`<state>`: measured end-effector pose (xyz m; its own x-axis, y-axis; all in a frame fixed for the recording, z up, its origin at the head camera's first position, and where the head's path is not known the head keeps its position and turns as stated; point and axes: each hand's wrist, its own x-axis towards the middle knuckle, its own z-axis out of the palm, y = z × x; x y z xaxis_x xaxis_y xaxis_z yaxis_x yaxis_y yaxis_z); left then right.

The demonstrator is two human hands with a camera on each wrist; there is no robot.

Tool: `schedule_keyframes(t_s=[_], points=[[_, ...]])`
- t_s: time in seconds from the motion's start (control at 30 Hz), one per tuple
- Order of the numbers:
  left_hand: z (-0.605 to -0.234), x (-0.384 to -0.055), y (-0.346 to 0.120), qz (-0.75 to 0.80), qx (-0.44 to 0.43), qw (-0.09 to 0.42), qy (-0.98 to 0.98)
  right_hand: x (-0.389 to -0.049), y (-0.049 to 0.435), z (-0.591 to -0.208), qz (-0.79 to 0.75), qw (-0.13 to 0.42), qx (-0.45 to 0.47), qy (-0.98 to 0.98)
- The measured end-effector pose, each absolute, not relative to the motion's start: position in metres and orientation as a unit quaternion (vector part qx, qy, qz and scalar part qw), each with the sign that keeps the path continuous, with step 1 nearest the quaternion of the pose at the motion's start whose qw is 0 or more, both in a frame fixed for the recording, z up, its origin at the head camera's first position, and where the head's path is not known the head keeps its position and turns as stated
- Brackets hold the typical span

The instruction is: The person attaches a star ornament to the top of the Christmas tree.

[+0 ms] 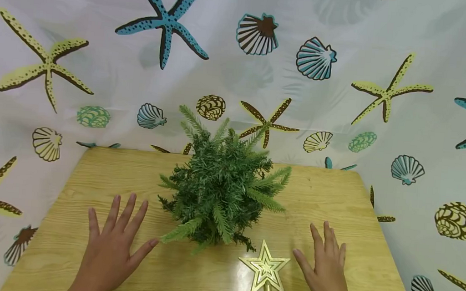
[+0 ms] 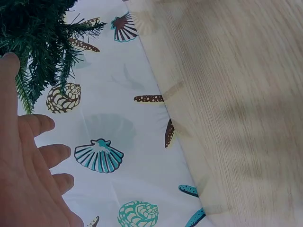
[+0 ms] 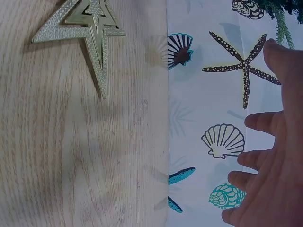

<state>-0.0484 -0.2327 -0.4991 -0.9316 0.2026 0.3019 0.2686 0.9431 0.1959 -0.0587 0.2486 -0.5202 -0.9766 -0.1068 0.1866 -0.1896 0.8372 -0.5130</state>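
A small artificial Christmas tree (image 1: 223, 186) with bushy green branches stands at the middle of the wooden table. In front of it and to the right, a gold star tree topper (image 1: 265, 267) lies flat, its short tube toward me. My left hand (image 1: 112, 245) is spread left of the tree, fingers straight, the thumb tip close to a low branch. To the right of the star is my right hand (image 1: 323, 269), with straight fingers and the thumb pointing toward the star. Both hands hold nothing. The right wrist view shows part of the star (image 3: 94, 33) on the wood.
The wooden table (image 1: 319, 193) reaches back to a white curtain (image 1: 221, 80) printed with starfish and shells. The curtain also hangs along the left and right sides of the table.
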Motion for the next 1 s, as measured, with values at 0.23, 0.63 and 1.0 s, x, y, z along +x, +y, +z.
schedule_keyframes(t_s=[0.23,0.63,1.0], points=[[-0.499,-0.044,-0.234,-0.119,-0.120,0.149,-0.974,-0.056,0.245,-0.522,0.302,0.064,0.076,-0.948],[-0.496,-0.036,-0.230,-0.160,-0.121,0.153,-0.968,-0.051,0.243,-0.524,0.331,0.042,0.067,-0.940],[-0.483,-0.033,-0.226,-0.219,-0.135,0.208,-0.943,-0.050,0.230,-0.524,0.346,-0.019,0.025,-0.938]])
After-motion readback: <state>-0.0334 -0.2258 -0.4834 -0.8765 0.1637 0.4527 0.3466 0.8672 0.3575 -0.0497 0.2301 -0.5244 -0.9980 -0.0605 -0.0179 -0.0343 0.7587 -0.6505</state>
